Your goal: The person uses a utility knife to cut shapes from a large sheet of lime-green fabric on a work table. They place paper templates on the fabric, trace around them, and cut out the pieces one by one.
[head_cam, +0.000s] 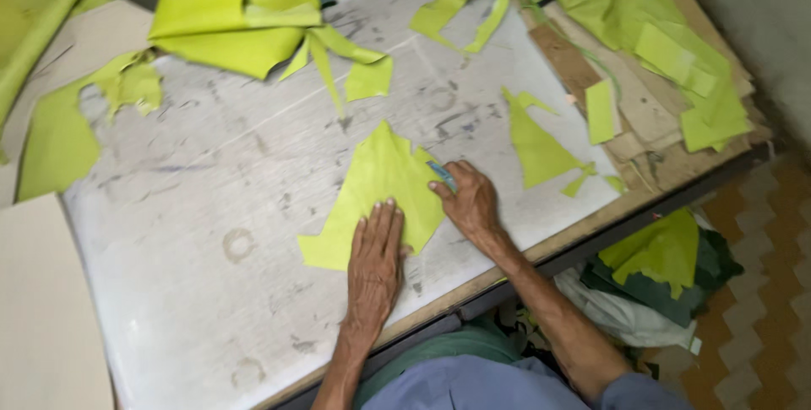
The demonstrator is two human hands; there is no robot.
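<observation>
A lime-green, roughly triangular piece of sheet material (376, 182) lies flat on the scuffed white cutting board (211, 233). My left hand (376, 262) presses flat on the piece's lower part, fingers spread a little. My right hand (469, 203) rests at the piece's right edge, its fingers closed around a small blue-handled tool (440, 174) whose tip touches the green material.
More lime-green pieces lie around: a big folded sheet (236, 13) at the back, a cut shape (536, 148) to the right, scraps (676, 55) on the wooden table edge at the far right. A pile of green and dark offcuts (663, 271) sits on the floor below.
</observation>
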